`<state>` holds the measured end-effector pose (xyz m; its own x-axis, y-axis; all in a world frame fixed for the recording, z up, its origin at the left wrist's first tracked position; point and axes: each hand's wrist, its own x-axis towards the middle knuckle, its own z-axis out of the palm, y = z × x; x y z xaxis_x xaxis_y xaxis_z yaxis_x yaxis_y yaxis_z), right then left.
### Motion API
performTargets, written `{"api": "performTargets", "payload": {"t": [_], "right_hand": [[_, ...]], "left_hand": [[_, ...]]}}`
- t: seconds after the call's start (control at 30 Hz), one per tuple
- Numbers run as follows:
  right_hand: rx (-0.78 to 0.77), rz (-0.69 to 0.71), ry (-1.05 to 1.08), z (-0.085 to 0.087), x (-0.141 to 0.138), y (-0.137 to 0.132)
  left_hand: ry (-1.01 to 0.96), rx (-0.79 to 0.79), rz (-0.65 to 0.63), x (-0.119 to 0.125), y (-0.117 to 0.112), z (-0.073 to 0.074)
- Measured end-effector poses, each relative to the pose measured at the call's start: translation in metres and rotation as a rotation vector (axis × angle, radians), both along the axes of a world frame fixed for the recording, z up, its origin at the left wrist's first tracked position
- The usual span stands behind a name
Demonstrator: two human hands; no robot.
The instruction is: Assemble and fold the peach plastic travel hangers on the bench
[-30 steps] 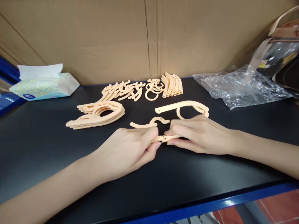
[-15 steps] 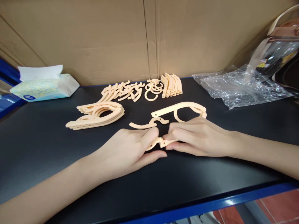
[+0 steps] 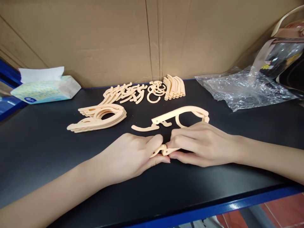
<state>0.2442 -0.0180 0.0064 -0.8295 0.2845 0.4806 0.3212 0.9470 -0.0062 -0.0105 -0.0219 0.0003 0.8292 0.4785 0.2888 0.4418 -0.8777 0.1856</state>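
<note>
My left hand [image 3: 131, 158] is closed around a cream plastic folding-hanger arm piece [image 3: 157, 150]; its holed, notched end sticks out past the fingers. My right hand [image 3: 203, 144] grips a partly assembled folding hanger. One long arm [image 3: 180, 113] of it rises above the hand, with a curved hook [image 3: 178, 121] behind. Another arm's end [image 3: 166, 152] shows between thumb and forefinger, touching the piece in my left hand. Behind my hands lies a loose wavy arm piece [image 3: 143, 128], partly covered by the hanger. My palms hide the rest of both held parts.
On the black table [image 3: 59, 155], folded hangers [image 3: 104, 122] are stacked at left. Farther back lie wavy arm pieces [image 3: 127, 92], hooks [image 3: 155, 91] and curved tubes [image 3: 175, 87]. A tissue pack [image 3: 47, 90], clear plastic bag [image 3: 239, 87] and bottle [image 3: 281, 52] stand around; cardboard [image 3: 95, 41] walls the back.
Both hands have come slightly nearer me, and the two held ends sit closer together. The hanger's long arm now overlaps the loose piece. My left thumb is more tucked in.
</note>
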Motion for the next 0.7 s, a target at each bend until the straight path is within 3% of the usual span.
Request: {"api": "performTargets", "payload": {"t": [0.3, 0.57, 0.7], "right_hand": [[-0.049, 0.0, 0.025, 0.0, 0.0, 0.0], [-0.287, 0.041, 0.081, -0.003, 0.0, -0.001], [-0.32, 0.038, 0.095, -0.003, 0.0, -0.002]], "left_hand": [[0.018, 0.066, 0.007, 0.001, 0.0, 0.001], [0.128, 0.111, 0.005, 0.005, -0.003, 0.013], [0.121, 0.117, 0.0, 0.005, -0.003, 0.013]]}}
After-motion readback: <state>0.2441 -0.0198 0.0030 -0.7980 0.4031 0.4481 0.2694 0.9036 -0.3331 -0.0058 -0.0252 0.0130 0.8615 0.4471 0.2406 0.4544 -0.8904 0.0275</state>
